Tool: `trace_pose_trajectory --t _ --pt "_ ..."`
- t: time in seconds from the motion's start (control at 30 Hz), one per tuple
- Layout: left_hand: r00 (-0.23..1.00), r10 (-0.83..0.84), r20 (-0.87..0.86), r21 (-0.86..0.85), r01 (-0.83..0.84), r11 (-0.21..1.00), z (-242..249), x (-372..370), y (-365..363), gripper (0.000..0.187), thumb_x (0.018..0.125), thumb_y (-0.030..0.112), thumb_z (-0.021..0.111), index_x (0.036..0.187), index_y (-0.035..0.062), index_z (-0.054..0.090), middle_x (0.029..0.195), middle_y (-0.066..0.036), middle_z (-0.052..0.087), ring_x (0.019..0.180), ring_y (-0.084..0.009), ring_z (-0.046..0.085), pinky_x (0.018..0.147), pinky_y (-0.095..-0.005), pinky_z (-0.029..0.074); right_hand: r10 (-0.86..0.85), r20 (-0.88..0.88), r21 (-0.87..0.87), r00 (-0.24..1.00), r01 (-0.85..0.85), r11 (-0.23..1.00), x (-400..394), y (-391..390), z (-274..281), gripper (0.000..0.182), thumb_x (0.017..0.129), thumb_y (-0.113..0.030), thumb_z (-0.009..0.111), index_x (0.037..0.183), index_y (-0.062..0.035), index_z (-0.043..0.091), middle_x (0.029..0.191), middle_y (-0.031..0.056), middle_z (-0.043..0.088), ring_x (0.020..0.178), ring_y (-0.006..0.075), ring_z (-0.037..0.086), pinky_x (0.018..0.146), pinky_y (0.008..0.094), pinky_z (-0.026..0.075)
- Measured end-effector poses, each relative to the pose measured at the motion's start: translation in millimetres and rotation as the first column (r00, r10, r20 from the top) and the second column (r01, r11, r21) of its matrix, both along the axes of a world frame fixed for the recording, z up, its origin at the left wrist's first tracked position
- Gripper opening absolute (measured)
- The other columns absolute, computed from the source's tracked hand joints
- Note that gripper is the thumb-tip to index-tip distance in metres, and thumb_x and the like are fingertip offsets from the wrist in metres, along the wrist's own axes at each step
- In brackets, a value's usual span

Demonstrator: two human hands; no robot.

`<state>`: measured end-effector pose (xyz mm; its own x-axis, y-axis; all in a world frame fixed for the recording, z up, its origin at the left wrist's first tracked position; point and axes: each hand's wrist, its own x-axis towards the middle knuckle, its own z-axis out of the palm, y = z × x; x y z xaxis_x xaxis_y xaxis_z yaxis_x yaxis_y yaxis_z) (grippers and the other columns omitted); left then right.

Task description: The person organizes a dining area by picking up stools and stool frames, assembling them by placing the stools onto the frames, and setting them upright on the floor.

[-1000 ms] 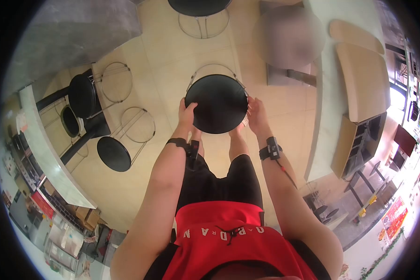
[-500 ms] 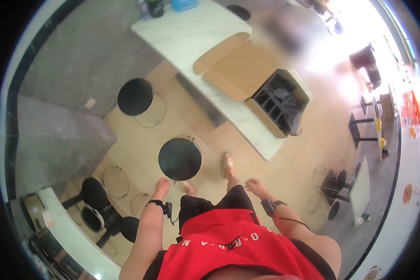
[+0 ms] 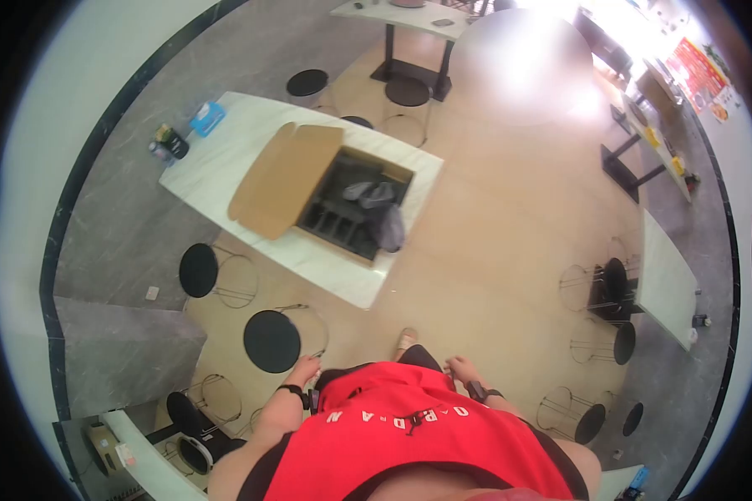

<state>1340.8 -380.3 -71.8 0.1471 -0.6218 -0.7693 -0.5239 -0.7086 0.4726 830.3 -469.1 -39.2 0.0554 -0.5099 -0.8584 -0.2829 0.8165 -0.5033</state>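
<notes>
My left hand (image 3: 306, 369) hangs at my side, fingers loosely bent and nothing held. It appears beside the black round stool (image 3: 272, 341). On the other side, my right hand (image 3: 464, 371) hangs low with its fingers slightly apart, also holding nothing. Both wrists wear dark straps with small devices. Ahead of me, a cardboard box (image 3: 286, 179) lies on a white marbled table (image 3: 355, 288) with its lid folded back. Inside is a black divided insert (image 3: 338, 224), and a grey plastic bag (image 3: 388, 227) hangs over its right edge.
A blue package (image 3: 207, 118) and dark containers (image 3: 172, 142) stand at the table's far left end. Another black stool (image 3: 199, 270) is by the grey wall. Tables and stools line the right side, including a white table (image 3: 667, 280). Tiled floor (image 3: 485, 250) runs between.
The view has turned and shifted, so the table and open box now appear further left and the far table shows. Both hands have drawn closer to my body. The box stays open.
</notes>
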Motion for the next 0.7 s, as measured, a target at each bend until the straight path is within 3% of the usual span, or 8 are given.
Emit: trace_pose_trajectory --t 0.03,0.07,0.13,0.23,0.4,0.53,0.63,0.7 --pt "0.997 0.069 -0.028 0.128 -0.065 0.99 24.0 -43.9 -42.5 0.035 0.083 0.029 0.058 0.099 0.0003 0.068 0.083 -0.016 0.07 0.076 -0.0265 0.067 0.068 -0.0377 0.052 -0.074 0.03 -0.013 0.997 0.074 0.997 -9.4 -13.6 14.6 0.036 0.091 -0.03 0.053 0.112 -0.0019 0.061 0.097 0.012 0.067 0.083 0.0218 0.065 0.072 0.0341 0.051" --pt "0.988 -0.148 0.05 -0.095 0.152 0.984 42.8 -79.0 -74.3 0.041 0.084 0.033 0.059 0.108 0.0008 0.066 0.101 -0.019 0.069 0.094 -0.0303 0.067 0.081 -0.0384 0.052 -0.144 0.062 -0.023 0.988 0.146 0.989 -13.0 -34.5 34.2 0.034 0.091 -0.027 0.053 0.113 -0.0028 0.059 0.096 0.01 0.066 0.081 0.0193 0.064 0.068 0.0317 0.05" --pt "0.933 -0.36 0.004 -0.234 0.351 0.907 64.7 -134.5 -140.6 0.046 0.086 0.035 0.059 0.117 0.0012 0.061 0.113 -0.02 0.066 0.107 -0.0321 0.063 0.09 -0.0375 0.05 -0.156 0.067 -0.046 0.985 0.159 0.986 -31.8 -66.5 45.5 0.033 0.091 -0.027 0.053 0.112 -0.0024 0.059 0.096 0.01 0.066 0.081 0.0186 0.064 0.068 0.0303 0.049" --pt "0.891 -0.438 -0.118 -0.325 0.382 0.865 128.0 -193.5 -233.9 0.047 0.089 0.035 0.059 0.121 0.0014 0.059 0.11 -0.019 0.067 0.102 -0.0304 0.065 0.088 -0.0377 0.051 -0.178 0.067 -0.121 0.982 0.185 0.975 -42.3 -126.7 69.7 0.032 0.091 -0.027 0.053 0.11 -0.002 0.06 0.097 0.0096 0.066 0.082 0.0175 0.064 0.069 0.0289 0.049" --pt "0.844 -0.441 -0.304 -0.457 0.277 0.845 180.5 -243.9 -344.7 0.037 0.095 0.028 0.058 0.122 0.0033 0.058 0.111 -0.011 0.068 0.1 -0.0226 0.064 0.09 -0.0352 0.049 -0.139 0.153 -0.319 0.978 0.182 0.93 -33.1 -242.8 143.1 0.031 0.093 -0.028 0.053 0.11 -0.0028 0.06 0.099 0.0086 0.066 0.083 0.017 0.063 0.073 0.0292 0.049" --pt "0.813 -0.378 -0.444 -0.455 0.159 0.876 241.2 -264.2 -428.2 0.032 0.096 0.022 0.056 0.121 0.0032 0.058 0.111 -0.01 0.067 0.097 -0.018 0.063 0.086 -0.0325 0.05 -0.065 0.182 -0.421 0.981 0.138 0.897 -58.4 -334.6 157.0 0.031 0.094 -0.03 0.053 0.109 -0.0039 0.06 0.101 0.0082 0.066 0.087 0.0173 0.063 0.076 0.0305 0.048" --pt "0.687 -0.346 -0.638 -0.603 -0.167 0.78 286.9 -271.4 -502.6 0.025 0.094 0.015 0.059 0.116 0.0028 0.06 0.103 -0.005 0.066 0.095 -0.0126 0.059 0.085 -0.0276 0.047 -0.294 0.204 -0.293 0.934 0.344 0.892 -101.1 -372.0 140.0 0.03 0.094 -0.03 0.053 0.108 -0.0049 0.06 0.101 0.0084 0.066 0.088 0.0181 0.063 0.078 0.0313 0.048" --pt "0.731 -0.5 -0.465 -0.819 -0.142 0.555 344.7 -279.5 -561.3 0.025 0.093 0.013 0.059 0.116 0.0028 0.059 0.102 -0.005 0.065 0.09 -0.0104 0.057 0.081 -0.0253 0.045 -0.483 0.175 -0.224 0.858 0.513 0.829 -145.0 -376.0 102.0 0.028 0.093 -0.029 0.052 0.107 -0.0057 0.06 0.099 0.0087 0.066 0.086 0.0188 0.063 0.077 0.0322 0.048"
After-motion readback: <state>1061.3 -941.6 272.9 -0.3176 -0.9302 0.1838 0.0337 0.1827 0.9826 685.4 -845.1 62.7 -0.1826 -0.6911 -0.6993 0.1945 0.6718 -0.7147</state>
